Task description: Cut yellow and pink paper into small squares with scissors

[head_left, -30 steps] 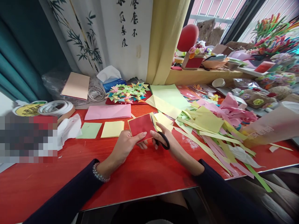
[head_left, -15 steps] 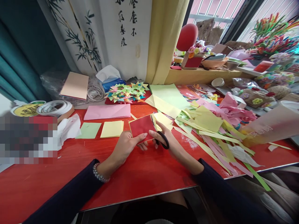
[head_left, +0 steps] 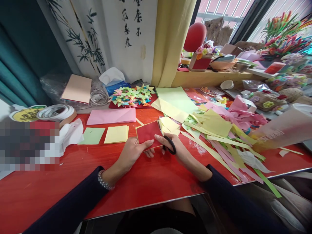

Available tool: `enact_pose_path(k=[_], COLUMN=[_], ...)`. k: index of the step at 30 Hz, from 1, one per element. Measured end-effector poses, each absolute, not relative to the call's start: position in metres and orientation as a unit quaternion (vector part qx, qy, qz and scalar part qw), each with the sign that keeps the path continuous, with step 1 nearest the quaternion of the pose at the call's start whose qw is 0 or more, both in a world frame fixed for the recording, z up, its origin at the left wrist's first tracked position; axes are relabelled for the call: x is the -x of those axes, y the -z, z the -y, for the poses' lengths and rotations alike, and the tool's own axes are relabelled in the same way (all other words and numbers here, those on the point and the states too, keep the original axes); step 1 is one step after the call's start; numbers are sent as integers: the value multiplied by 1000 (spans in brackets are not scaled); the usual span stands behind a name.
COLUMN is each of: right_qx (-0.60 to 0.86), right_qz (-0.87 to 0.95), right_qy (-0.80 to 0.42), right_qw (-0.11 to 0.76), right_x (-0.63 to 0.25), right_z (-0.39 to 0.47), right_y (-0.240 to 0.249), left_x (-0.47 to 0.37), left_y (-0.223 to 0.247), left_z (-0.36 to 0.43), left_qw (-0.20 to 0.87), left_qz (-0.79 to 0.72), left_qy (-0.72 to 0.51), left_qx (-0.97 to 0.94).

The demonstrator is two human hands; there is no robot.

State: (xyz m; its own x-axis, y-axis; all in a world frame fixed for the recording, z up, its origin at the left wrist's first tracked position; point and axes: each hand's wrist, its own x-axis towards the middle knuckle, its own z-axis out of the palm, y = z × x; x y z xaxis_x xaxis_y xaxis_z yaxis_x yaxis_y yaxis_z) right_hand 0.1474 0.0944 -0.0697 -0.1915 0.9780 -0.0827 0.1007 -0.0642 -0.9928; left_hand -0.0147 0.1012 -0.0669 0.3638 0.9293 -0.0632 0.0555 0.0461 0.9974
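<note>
Because the red card [head_left: 147, 130] seems light and stiff, the left hand [head_left: 130, 151] suitably pinches its edge; beside, the right hand [head_left: 179, 145] holds scissors [head_left: 174, 149].

Soft daylight is let in by the window [head_left: 224, 8]. The green curtain [head_left: 21, 65] is left dark. A dull shine is seen on the table [head_left: 136, 182]. The card [head_left: 148, 134] is shown clearly, but the flowers [head_left: 282, 48] at the right edge are stretched and smeared. At the left, a patch is hidden by big squares [head_left: 29, 146].
</note>
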Motion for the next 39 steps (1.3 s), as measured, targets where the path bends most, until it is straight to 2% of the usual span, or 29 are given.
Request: enact_pose_path(k=[13,29,32,36,39], right_qx=[494,520,565,653,657], right_qz=[554,574,627,706,732], right_qy=[-530,-498,-434,-265,-150], right_qw=[409,390,314,67,-99], right_x=[-146,-158,-182,-213,-219], right_z=[-94,-94,-105,-126,-138], right_y=[73,67,57,36,21], left_x=[14,22,36,65,87], left_y=[64,65,54,38,27], left_z=[-100,-106,-117,-136,-149], left_qw=[585,636,624,601,583], left_qz=[-426,-431,-460,-525,-538], left_qy=[-365,-381,-362,-327,-361], left_qx=[-586,-515,-518,-506,-491])
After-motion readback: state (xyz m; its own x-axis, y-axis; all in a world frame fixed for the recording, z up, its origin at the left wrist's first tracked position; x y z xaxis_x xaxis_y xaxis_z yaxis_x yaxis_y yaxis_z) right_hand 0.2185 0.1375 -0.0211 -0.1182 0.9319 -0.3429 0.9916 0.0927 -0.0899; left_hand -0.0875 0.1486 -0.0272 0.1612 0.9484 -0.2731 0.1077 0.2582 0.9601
